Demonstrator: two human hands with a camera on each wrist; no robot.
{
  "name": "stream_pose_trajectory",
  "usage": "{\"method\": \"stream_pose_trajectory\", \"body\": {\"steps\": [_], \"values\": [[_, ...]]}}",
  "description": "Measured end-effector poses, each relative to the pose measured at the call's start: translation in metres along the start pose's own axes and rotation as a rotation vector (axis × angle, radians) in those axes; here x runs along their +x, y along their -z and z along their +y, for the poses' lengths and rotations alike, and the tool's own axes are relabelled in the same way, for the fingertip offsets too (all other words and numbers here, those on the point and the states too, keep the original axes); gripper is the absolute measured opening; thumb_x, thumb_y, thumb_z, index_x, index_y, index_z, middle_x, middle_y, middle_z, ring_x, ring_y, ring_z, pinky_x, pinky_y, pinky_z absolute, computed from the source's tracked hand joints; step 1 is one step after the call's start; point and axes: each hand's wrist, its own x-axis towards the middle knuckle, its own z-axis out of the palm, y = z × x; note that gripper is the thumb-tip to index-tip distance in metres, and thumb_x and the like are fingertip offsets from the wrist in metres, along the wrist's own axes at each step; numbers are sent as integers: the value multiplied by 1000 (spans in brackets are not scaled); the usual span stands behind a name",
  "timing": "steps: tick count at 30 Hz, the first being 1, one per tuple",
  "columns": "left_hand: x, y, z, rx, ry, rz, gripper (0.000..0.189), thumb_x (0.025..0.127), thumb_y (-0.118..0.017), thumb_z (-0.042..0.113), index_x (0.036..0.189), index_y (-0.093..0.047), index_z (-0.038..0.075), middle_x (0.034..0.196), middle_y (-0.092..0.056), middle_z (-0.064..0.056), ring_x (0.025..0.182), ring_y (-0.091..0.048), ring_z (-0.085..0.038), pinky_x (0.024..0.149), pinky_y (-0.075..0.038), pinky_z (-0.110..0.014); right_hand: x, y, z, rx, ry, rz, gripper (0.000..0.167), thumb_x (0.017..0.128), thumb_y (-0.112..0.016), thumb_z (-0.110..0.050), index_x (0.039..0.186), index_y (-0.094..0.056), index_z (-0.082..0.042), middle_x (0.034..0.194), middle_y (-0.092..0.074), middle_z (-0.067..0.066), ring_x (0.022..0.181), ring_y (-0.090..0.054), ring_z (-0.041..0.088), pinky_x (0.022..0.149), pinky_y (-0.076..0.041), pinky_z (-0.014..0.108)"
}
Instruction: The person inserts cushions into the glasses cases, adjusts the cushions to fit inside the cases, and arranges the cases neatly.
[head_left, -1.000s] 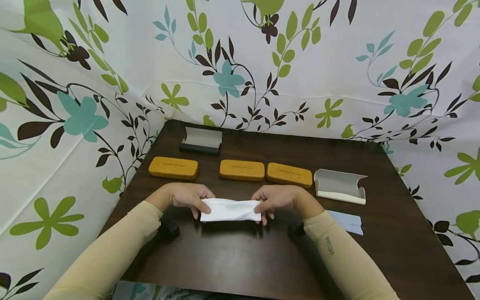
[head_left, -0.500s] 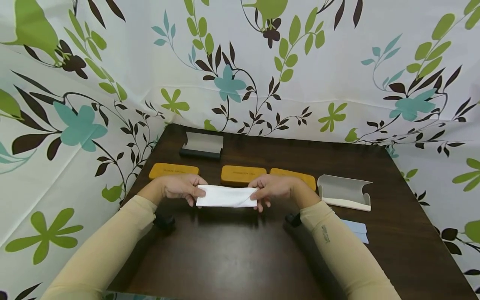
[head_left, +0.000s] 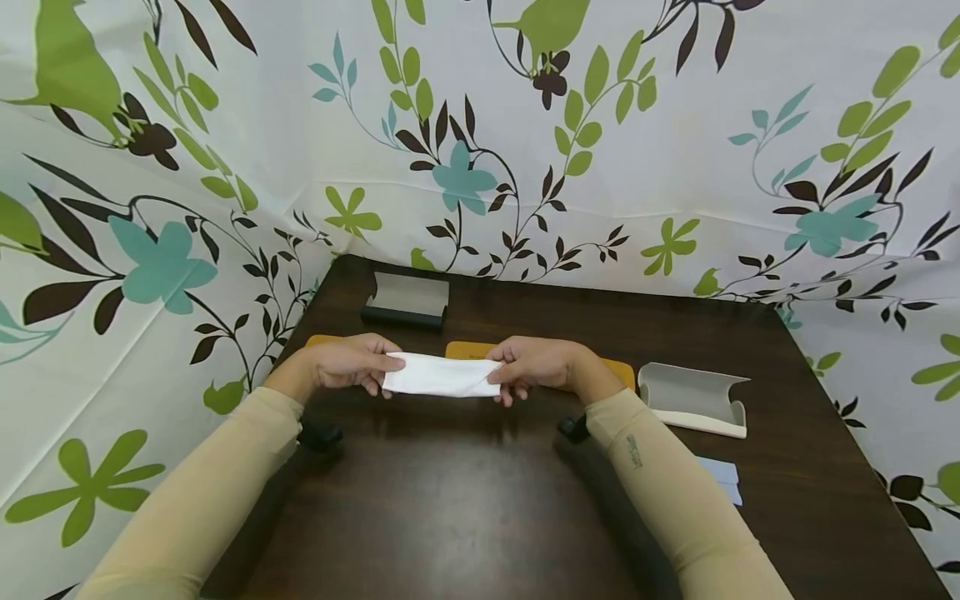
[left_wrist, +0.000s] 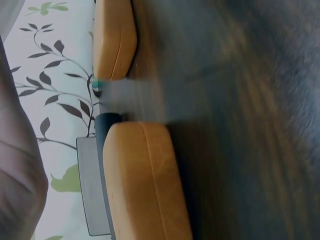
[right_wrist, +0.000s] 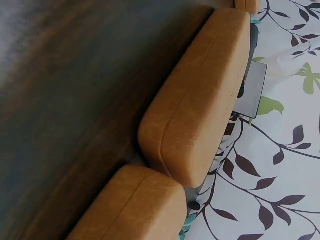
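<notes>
A folded white cloth (head_left: 441, 375) is stretched flat between my two hands, held over the table in the head view. My left hand (head_left: 351, 363) pinches its left end, thumb on top. At the opposite end, my right hand (head_left: 536, 365) pinches it the same way. Behind the hands lie mustard-yellow hard cases, partly covered: one middle case (head_left: 467, 350), one right case (head_left: 623, 373) and a sliver of the left case (head_left: 321, 339). The left wrist view catches part of my hand (left_wrist: 20, 175) beside two of these cases; the cloth is outside both wrist views.
An open dark case (head_left: 408, 298) with a grey inside stands at the back left of the brown table (head_left: 450, 517). To the right are an open white case (head_left: 693, 396) and a light blue cloth (head_left: 723, 478), partly behind the right sleeve. A patterned curtain (head_left: 525, 150) surrounds the table.
Both hands have carried the white cloth away from the table's front edge and slightly left, now overlapping the yellow cases. The head view has tilted up a little.
</notes>
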Motion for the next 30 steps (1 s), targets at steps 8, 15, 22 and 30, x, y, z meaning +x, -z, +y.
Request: {"method": "stream_pose_trajectory", "body": {"steps": [8,15,22,30], "values": [[0,17,5,-52,-19,48,30,107,-54,20,122,-63,-4,90,-71,-13,66,-66,-14,59,-53,-21,14,14,-14,-29,6,13,14,102,-60,-8,112,-63,2,85,-71,13,68,-65,20,54,-46,24],[-6,28,1,-86,-7,144,33,109,-50,25,118,-66,-2,90,-70,-8,63,-58,-9,56,-47,-18,35,17,-18,0,-2,-8,12,102,-59,-6,110,-64,1,84,-70,12,66,-65,17,53,-44,25],[-2,36,-2,-50,-5,237,37,110,-47,34,124,-63,3,98,-70,-4,74,-56,-12,58,-44,-21,44,20,-23,-3,-13,4,11,102,-59,-7,109,-64,0,82,-71,12,67,-65,18,55,-43,27],[2,42,7,-120,11,325,46,110,-45,35,136,-48,-3,98,-74,-9,82,-71,-17,64,-55,-23,57,30,-33,-8,-3,12,15,103,-58,-6,114,-63,2,83,-70,12,67,-64,18,54,-42,27]]}}
